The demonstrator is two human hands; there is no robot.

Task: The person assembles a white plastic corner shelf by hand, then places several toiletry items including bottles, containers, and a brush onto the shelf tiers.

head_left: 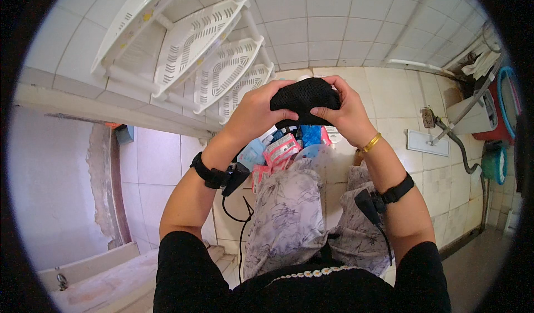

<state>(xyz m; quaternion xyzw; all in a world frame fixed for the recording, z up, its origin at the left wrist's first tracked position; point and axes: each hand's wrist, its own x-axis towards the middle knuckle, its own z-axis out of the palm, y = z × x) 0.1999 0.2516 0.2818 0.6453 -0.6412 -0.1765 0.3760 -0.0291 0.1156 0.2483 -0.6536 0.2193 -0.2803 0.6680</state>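
Observation:
A black, softly bulging mesh thing (306, 101) is held up in front of me, above the floor. My left hand (258, 110) is closed on its left end, with the thumb laid across the near side. On the right end, my right hand (349, 110) grips it in the same way. Whether the mesh contains anything is hidden. Below it, between my knees, lie pink-and-white packs (282, 149), a light blue pack (253, 153) and a blue pack (311, 136), partly covered by a translucent round-edged piece (318, 150).
At the left stands a white plastic tiered rack (228, 62) against the tiled wall. On the right are a white floor plate (428, 143) with a pipe, a grey hose (463, 154), a red tub (493, 115) and a teal basket (494, 165). A black cable (248, 207) hangs beside my left leg.

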